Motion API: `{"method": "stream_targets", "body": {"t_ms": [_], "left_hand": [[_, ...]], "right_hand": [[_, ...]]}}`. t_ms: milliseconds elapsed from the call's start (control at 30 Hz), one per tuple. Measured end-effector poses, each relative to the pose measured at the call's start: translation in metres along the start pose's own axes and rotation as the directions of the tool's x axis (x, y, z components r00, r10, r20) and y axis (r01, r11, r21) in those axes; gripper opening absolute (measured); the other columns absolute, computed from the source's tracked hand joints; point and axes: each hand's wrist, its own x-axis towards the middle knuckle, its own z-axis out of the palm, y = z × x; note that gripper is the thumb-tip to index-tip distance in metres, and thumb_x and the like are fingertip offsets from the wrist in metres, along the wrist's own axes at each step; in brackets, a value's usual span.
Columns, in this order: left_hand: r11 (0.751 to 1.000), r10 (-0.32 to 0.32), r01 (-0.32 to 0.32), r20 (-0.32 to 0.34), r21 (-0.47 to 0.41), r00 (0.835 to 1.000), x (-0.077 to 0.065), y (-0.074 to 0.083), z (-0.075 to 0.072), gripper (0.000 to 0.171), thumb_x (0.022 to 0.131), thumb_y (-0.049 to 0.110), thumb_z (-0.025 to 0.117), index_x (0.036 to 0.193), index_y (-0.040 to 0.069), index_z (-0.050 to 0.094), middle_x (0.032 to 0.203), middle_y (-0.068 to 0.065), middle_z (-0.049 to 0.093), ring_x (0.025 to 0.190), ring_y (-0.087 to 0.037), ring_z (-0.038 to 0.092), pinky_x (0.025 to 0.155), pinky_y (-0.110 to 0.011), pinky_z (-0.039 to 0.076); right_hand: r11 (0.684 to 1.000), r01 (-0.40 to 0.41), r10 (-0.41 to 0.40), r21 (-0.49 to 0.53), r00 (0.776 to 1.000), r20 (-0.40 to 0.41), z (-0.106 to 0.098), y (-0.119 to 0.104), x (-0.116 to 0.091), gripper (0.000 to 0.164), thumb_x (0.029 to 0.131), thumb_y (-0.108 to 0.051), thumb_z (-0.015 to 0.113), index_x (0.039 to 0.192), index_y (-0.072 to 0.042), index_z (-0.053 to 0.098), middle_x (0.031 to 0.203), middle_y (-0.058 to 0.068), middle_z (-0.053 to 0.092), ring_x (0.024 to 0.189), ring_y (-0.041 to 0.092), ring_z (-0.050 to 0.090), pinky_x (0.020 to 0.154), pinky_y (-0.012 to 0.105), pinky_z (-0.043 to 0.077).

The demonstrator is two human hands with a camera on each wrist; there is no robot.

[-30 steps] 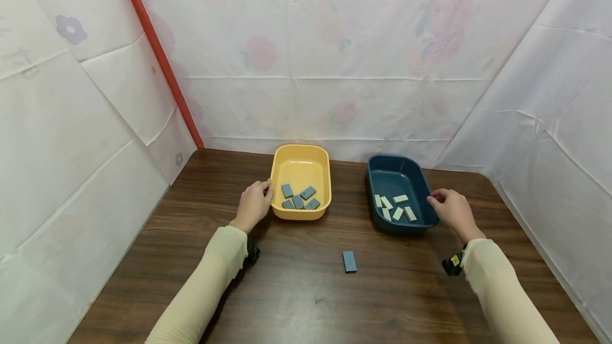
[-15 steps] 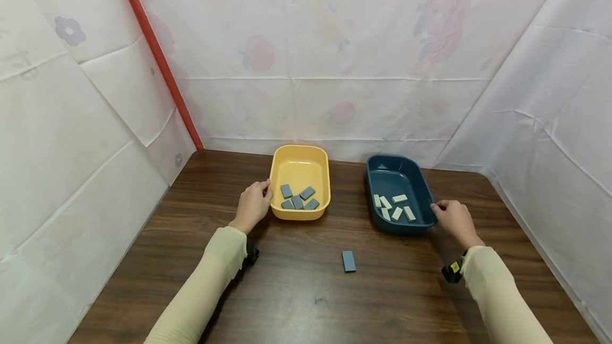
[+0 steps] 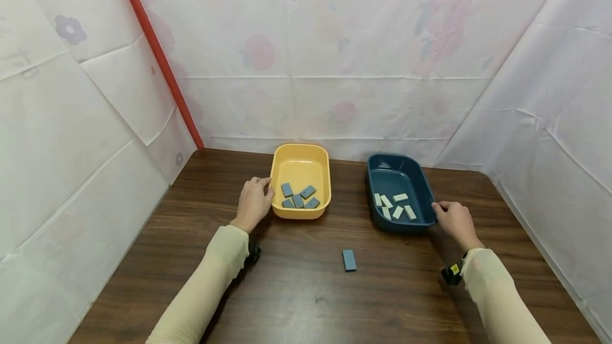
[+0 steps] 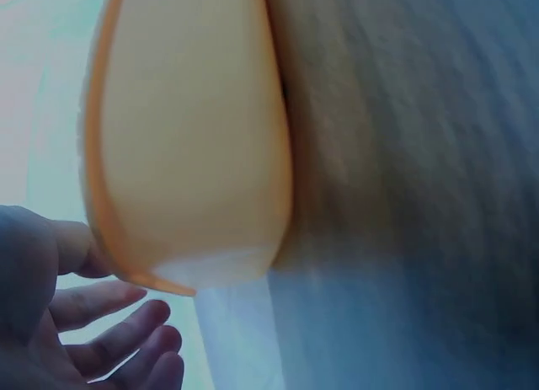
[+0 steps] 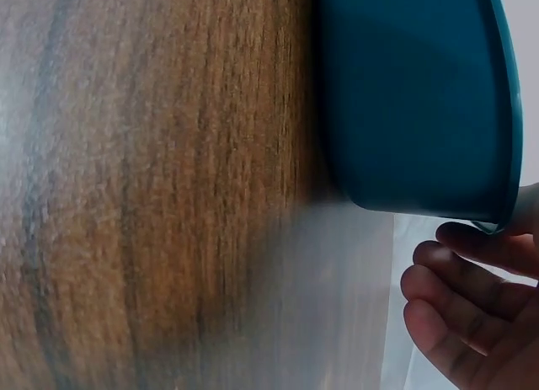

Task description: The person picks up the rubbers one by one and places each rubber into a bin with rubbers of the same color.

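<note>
My left hand (image 3: 253,203) pinches the left rim of a yellow plastic bin (image 3: 301,214), thumb on top and index finger just under the edge in the left wrist view. Several blue-grey rectangular blocks lie in the near half of this bin. On the other side, my right hand (image 3: 458,223) pinches the right rim of a dark blue bin (image 3: 400,227) near its front corner. Its other fingers (image 5: 455,318) curl loosely below the rim. Several cream rectangular blocks (image 3: 400,197) rest inside the blue bin. Both bins stand upright on the table.
A single blue-grey block (image 3: 349,260) lies on the brown wooden table (image 3: 306,301), nearer to me than the bins and between them. White patterned sheets (image 3: 296,57) enclose the table at the back and sides. A red strip (image 3: 158,52) runs down the back left corner.
My right hand has shifted slightly nearer to me along the blue bin's rim, and that bin's near corner has moved a touch left. The left hand stays nearly still.
</note>
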Motion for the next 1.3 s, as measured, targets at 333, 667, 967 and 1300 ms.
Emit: {"method": "stream_targets", "body": {"t_ms": [333,667,967,1300], "left_hand": [[0.998,0.064,-0.064,-0.002,-0.013,0.998,-0.007,0.016,-0.002,0.032,0.097,0.017,0.056,0.124,0.002,0.066,0.116,-0.019,0.063,0.104,-0.034,0.056,0.088,-0.047,0.048],[0.973,0.228,-0.229,-0.062,-0.005,0.972,-0.021,0.042,-0.001,0.026,0.093,0.015,0.063,0.114,0.003,0.071,0.105,-0.014,0.066,0.093,-0.031,0.061,0.081,-0.043,0.052],[0.947,0.32,-0.32,0.017,-0.004,0.947,-0.034,0.064,0.008,0.027,0.091,0.019,0.066,0.114,0.005,0.071,0.098,-0.008,0.067,0.08,-0.019,0.06,0.069,-0.032,0.05],[0.901,0.428,-0.434,0.189,-0.013,0.884,-0.048,0.089,0.024,0.028,0.092,0.025,0.066,0.114,0.008,0.071,0.106,-0.007,0.068,0.093,-0.021,0.064,0.08,-0.035,0.052]], "right_hand": [[0.999,-0.035,0.035,0.012,0.999,0.017,0.002,0.001,-0.001,0.057,0.104,-0.035,0.037,0.13,0.012,0.054,0.129,0.035,0.054,0.117,0.05,0.053,0.094,0.06,0.044],[0.999,-0.033,0.033,0.019,0.999,0.004,0.004,0.001,0.0,0.055,0.105,-0.034,0.037,0.13,0.011,0.055,0.13,0.034,0.054,0.118,0.05,0.053,0.095,0.061,0.043],[0.999,-0.036,0.035,0.028,0.999,0.014,0.005,0.001,-0.001,0.057,0.105,-0.036,0.036,0.131,0.012,0.053,0.13,0.035,0.053,0.117,0.05,0.053,0.095,0.061,0.044],[1.0,-0.022,0.022,0.016,1.0,-0.005,0.005,0.002,-0.002,0.056,0.105,-0.035,0.036,0.13,0.012,0.055,0.129,0.035,0.054,0.115,0.05,0.054,0.092,0.06,0.045]]}}
